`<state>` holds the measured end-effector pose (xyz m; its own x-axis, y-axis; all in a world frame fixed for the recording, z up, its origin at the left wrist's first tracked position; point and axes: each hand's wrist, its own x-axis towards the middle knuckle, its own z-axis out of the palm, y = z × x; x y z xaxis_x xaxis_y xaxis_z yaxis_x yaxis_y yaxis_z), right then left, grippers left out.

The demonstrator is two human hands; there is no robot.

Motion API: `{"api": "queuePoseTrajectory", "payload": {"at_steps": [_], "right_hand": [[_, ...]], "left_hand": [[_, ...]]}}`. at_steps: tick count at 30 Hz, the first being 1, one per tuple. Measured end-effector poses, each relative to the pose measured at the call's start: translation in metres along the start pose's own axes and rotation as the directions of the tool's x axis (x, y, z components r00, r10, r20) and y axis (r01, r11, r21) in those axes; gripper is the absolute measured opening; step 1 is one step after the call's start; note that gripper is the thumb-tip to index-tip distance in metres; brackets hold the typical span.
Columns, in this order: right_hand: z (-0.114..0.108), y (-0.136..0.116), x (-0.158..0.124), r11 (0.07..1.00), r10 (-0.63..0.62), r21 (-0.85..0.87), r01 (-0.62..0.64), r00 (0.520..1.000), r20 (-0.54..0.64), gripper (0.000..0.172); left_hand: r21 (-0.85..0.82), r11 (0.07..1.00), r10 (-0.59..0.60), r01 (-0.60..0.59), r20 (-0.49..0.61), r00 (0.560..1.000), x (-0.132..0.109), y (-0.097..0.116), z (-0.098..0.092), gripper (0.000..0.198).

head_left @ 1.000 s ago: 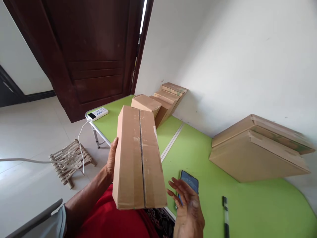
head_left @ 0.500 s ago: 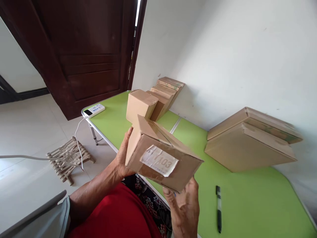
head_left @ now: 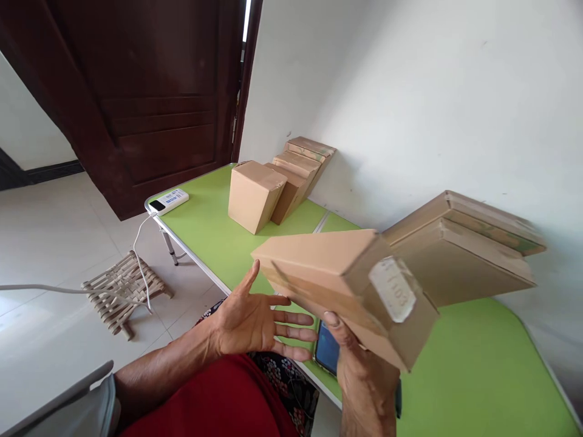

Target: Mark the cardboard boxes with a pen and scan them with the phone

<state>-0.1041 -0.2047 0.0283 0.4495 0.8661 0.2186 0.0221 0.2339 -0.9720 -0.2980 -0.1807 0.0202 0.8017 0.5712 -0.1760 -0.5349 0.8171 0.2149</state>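
Observation:
A brown cardboard box [head_left: 319,258] with a worn white label [head_left: 392,289] on one end is held tilted above the green table [head_left: 460,370]. My right hand [head_left: 367,370] grips it from below, thumb on the near side and the other fingers hidden. Just left of the box, my left hand [head_left: 259,321] is spread with its palm up and holds nothing; its fingertips are close under the box. A phone [head_left: 327,348] lies on the table, partly covered by my right hand and the box.
Several boxes [head_left: 257,191] stand in a row by the wall. Two flat boxes [head_left: 460,261] lean at the right. A white device [head_left: 169,201] with a cable sits at the table's left corner, above a woven stool [head_left: 125,291]. Part of a black pen [head_left: 398,399] shows.
My left hand has let go of the box and opened out. The box has turned and moved right in my right hand, its label now facing right. The phone has come into view.

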Motion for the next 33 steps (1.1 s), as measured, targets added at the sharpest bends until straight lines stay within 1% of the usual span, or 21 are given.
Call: {"api": "queuePoseTrajectory", "payload": {"at_steps": [1,3,5,7,10,12,16,19,21,23,26,28,29,30,31,32,33], "right_hand": [[0.002,-0.001,0.002,0.999,-0.007,0.039,0.009,0.999,-0.050,0.080],[0.007,-0.004,0.005,0.986,-0.019,0.164,0.037,0.994,-0.110,0.073],[0.010,-0.008,0.009,0.958,-0.001,0.285,0.038,0.991,-0.131,0.069],[0.009,-0.008,0.010,0.938,0.050,0.346,0.004,0.988,-0.148,0.067],[0.004,-0.004,0.010,0.909,0.183,0.405,-0.099,0.968,-0.174,0.066],[0.000,0.001,0.008,0.882,0.249,0.446,-0.152,0.954,-0.166,0.066],[-0.004,0.008,0.005,0.818,0.344,0.528,-0.229,0.930,-0.129,0.068],[-0.006,0.016,0.005,0.738,0.465,0.593,-0.322,0.880,-0.101,0.069],[-0.007,0.021,0.005,0.694,0.523,0.612,-0.381,0.850,-0.064,0.066],[-0.006,0.024,0.006,0.676,0.557,0.602,-0.425,0.829,-0.041,0.062],[-0.004,0.025,0.007,0.662,0.578,0.591,-0.461,0.816,-0.011,0.059],[-0.001,0.027,0.008,0.658,0.568,0.583,-0.477,0.823,0.033,0.057],[0.000,0.029,0.008,0.658,0.561,0.570,-0.492,0.825,0.065,0.055],[0.002,0.031,0.007,0.660,0.555,0.551,-0.511,0.826,0.102,0.053],[0.003,0.034,0.007,0.663,0.547,0.528,-0.530,0.825,0.141,0.051],[0.005,0.037,0.005,0.670,0.537,0.500,-0.548,0.823,0.183,0.050],[0.006,0.041,0.003,0.694,0.514,0.465,-0.550,0.831,0.215,0.051]], "left_hand": [[0.007,1.000,0.011,-0.011,-0.027,1.000,-0.004,-0.002,-0.004,0.103],[0.035,0.999,0.026,-0.023,-0.090,0.996,-0.012,-0.004,-0.012,0.083],[0.066,0.997,0.043,-0.033,-0.162,0.986,-0.020,-0.006,-0.020,0.068],[0.102,0.993,0.081,-0.058,-0.240,0.967,-0.025,-0.008,-0.027,0.062],[0.186,0.975,0.177,-0.121,-0.320,0.931,-0.029,-0.012,-0.033,0.058],[0.264,0.950,0.250,-0.167,-0.322,0.913,-0.029,-0.013,-0.034,0.059],[0.420,0.880,0.359,-0.223,-0.279,0.891,-0.027,-0.015,-0.030,0.060],[0.486,0.839,0.400,-0.243,-0.249,0.882,-0.028,-0.016,-0.026,0.058],[0.541,0.804,0.421,-0.247,-0.224,0.879,-0.031,-0.016,-0.024,0.059],[0.604,0.758,0.443,-0.245,-0.201,0.874,-0.034,-0.016,-0.023,0.061],[0.693,0.683,0.467,-0.231,-0.170,0.868,-0.037,-0.014,-0.024,0.065],[0.767,0.600,0.494,-0.229,-0.130,0.860,-0.038,-0.011,-0.024,0.078],[0.818,0.523,0.526,-0.238,-0.091,0.846,-0.037,-0.009,-0.023,0.088],[0.871,0.422,0.566,-0.253,-0.035,0.823,-0.036,-0.007,-0.020,0.101],[0.913,0.303,0.609,-0.275,0.037,0.792,-0.034,-0.004,-0.014,0.115],[0.936,0.184,0.647,-0.300,0.114,0.754,-0.033,-0.001,-0.008,0.126],[0.942,0.088,0.676,-0.325,0.183,0.714,-0.031,0.003,0.001,0.135]]}}
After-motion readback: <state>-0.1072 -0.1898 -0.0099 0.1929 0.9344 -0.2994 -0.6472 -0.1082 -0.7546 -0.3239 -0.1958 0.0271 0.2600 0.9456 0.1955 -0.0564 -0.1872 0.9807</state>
